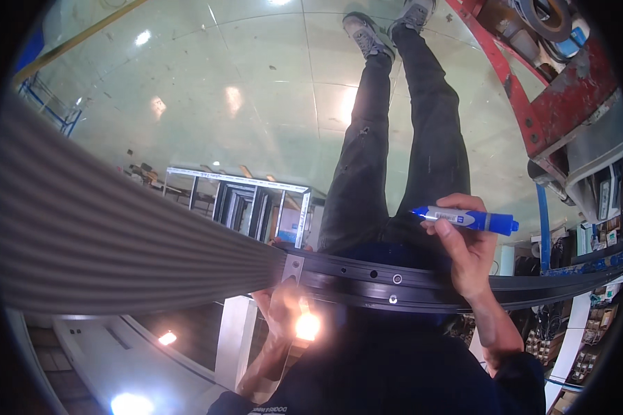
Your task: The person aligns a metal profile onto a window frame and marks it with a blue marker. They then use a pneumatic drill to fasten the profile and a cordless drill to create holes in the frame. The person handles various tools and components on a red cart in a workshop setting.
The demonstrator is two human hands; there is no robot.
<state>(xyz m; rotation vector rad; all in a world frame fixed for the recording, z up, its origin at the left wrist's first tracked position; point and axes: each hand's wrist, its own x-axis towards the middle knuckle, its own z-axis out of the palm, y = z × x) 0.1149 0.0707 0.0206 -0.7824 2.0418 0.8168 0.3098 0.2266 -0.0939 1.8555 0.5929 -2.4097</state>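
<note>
A long dark metal profile point(436, 282) with round holes and screws runs across in front of me. At its left a ribbed, dark grey stretch point(152, 242) widens toward the rim of the view. My left hand point(282, 308) is wrapped round the profile beside a small light metal plate point(293, 268); glare blurs part of it, and some fingers are hidden behind the profile. Above the profile, to the right, my right hand point(467, 242) is closed round a blue and grey marker point(453, 217). The marker's narrow tip points left, apart from the profile.
My legs point(429, 117) stretch over a pale shiny floor point(270, 76). At right stands a red metal rack point(526, 104) with a tape roll point(541, 17) and other items. Window frames point(239, 200) stand beyond the profile. Shelves with boxes point(543, 346) line the lower right.
</note>
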